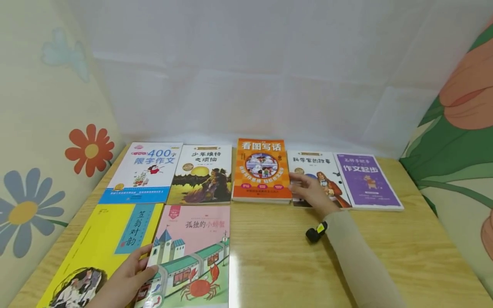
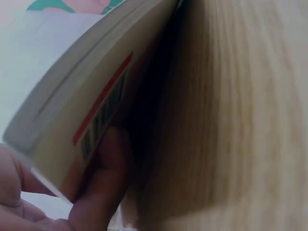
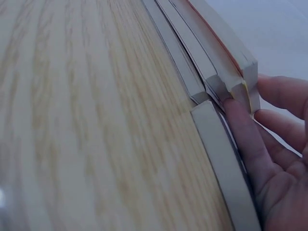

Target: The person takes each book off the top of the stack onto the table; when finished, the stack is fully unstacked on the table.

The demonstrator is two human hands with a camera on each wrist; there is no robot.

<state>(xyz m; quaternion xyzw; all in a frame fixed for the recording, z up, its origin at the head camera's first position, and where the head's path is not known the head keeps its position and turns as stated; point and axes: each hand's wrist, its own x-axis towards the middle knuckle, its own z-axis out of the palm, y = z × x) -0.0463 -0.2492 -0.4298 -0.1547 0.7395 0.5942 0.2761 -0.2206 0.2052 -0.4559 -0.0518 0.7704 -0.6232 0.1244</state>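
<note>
My left hand [image 1: 132, 273] grips the left edge of a pink picture book [image 1: 204, 256] with a red crab on its cover. In the left wrist view, the barcode side of this book [image 2: 108, 113] is tilted up off the table, with a finger beneath it. At the back row, my right hand [image 1: 310, 192] touches the right edge of an orange book [image 1: 265, 192]. The right wrist view shows the fingers against the book edges [image 3: 250, 72], thumb apart from them. A white book [image 1: 323, 184] with a robed figure lies beside the orange one, partly under my right hand.
A yellow book [image 1: 90, 239] lies at front left, its right side beside the pink book. The back row also holds a white-and-blue book [image 1: 131, 171], a book with a yellow moon [image 1: 196, 184] and a purple book [image 1: 367, 184]. A white sheet [image 1: 262, 77] stands behind the wooden table [image 1: 277, 261].
</note>
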